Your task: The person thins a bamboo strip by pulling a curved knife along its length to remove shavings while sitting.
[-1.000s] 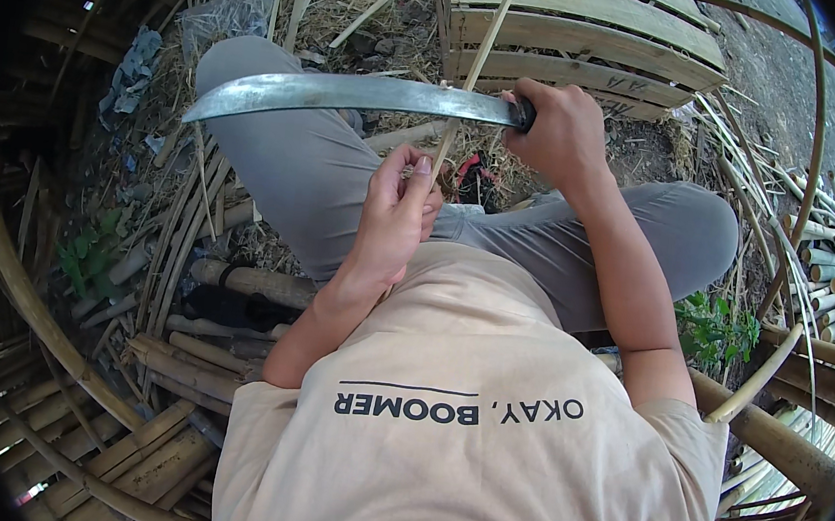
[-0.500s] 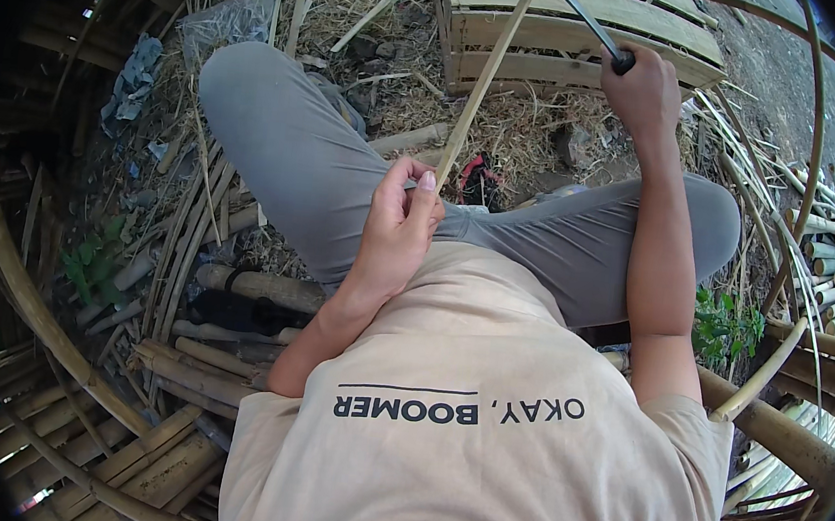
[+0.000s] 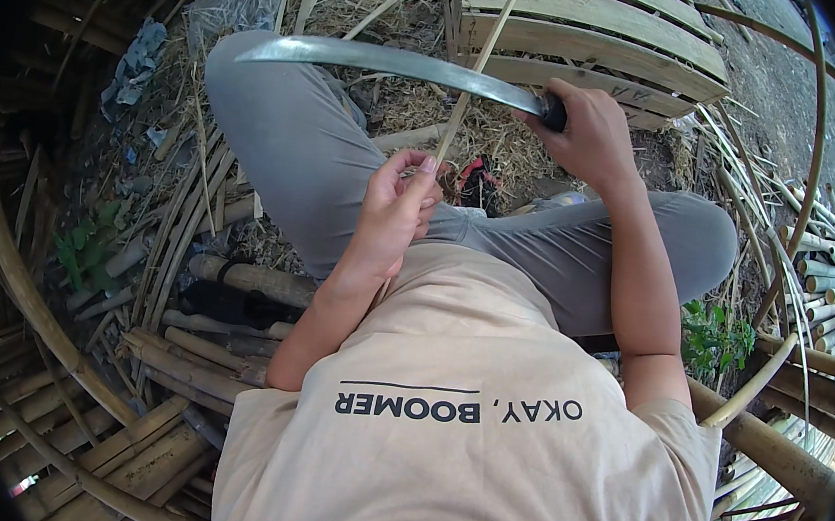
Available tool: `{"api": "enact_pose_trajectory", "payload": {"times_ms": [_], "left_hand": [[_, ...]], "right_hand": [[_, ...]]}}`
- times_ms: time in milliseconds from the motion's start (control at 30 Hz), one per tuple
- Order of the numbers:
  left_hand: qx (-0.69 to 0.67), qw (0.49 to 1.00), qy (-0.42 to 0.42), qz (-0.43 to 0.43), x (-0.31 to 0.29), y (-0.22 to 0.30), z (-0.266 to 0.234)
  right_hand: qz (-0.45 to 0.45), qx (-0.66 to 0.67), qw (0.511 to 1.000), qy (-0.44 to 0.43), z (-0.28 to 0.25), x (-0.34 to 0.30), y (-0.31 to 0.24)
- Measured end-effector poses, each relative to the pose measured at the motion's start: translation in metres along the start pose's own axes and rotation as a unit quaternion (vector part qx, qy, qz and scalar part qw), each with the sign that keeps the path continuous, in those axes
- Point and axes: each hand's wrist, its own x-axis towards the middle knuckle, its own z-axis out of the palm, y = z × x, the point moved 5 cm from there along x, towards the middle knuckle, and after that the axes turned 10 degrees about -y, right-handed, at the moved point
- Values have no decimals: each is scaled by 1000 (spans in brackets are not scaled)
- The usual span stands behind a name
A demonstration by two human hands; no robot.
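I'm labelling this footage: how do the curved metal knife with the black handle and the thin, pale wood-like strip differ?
The curved metal knife has a silvery blade; the thin, pale wood-like strip is tan and looks straight. The knife lies crosswise in view; the strip slants upward. The right hand grips the knife; the left hand holds the strip. Both are long and narrow.

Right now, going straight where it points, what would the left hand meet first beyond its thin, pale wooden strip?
Probably the curved silver metal blade ahead of the left hand; depth is unclear.
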Motion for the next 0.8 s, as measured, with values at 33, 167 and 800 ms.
{"api": "enact_pose_trajectory", "payload": {"times_ms": [33,167,800], "left_hand": [[0,1000,-1,0,0,1,2],[7,1000,-6,-11,0,0,4],[171,985,7,34,4,7,10]], "right_hand": [[-14,-13,1000,-8,4,-1,-5],[-34,-25,998,-39,14,-2,-21],[-5,3,999,-44,13,-9,-28]]}}
